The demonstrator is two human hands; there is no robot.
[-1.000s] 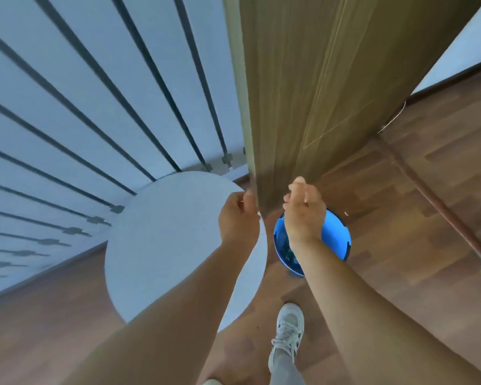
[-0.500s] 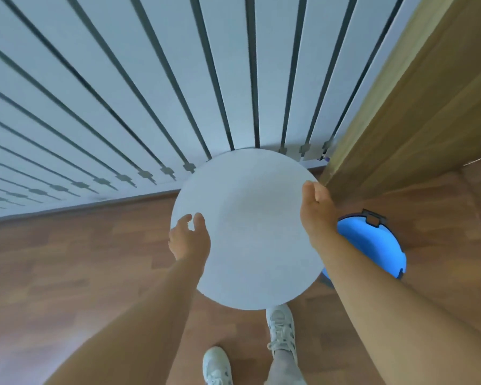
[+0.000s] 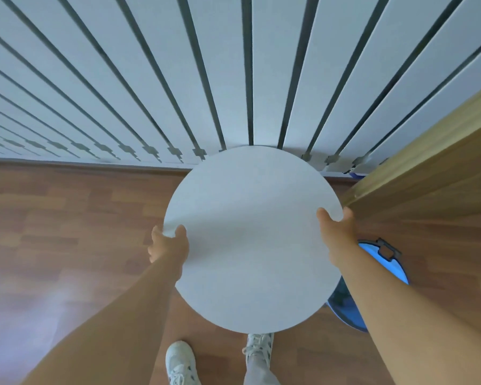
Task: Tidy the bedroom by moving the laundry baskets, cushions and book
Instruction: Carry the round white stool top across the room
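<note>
A round white table top (image 3: 250, 234) fills the middle of the view, close to the slatted wall. My left hand (image 3: 168, 245) grips its left rim, thumb on top. My right hand (image 3: 338, 234) grips its right rim the same way. A blue laundry basket (image 3: 383, 273) with a dark handle stands on the floor at the right, partly hidden under the table top and my right forearm. No cushion or book is in view.
A white wall with dark vertical slats (image 3: 233, 79) runs along the back. A wooden door (image 3: 428, 173) stands at the right, near the table's rim. Wood floor (image 3: 67, 232) stretches to the left. My two white shoes (image 3: 181, 362) are below the table.
My hands left the door edge and closed on both sides of the round table's rim. The view swung left, so the table is now centred and the door sits at the right.
</note>
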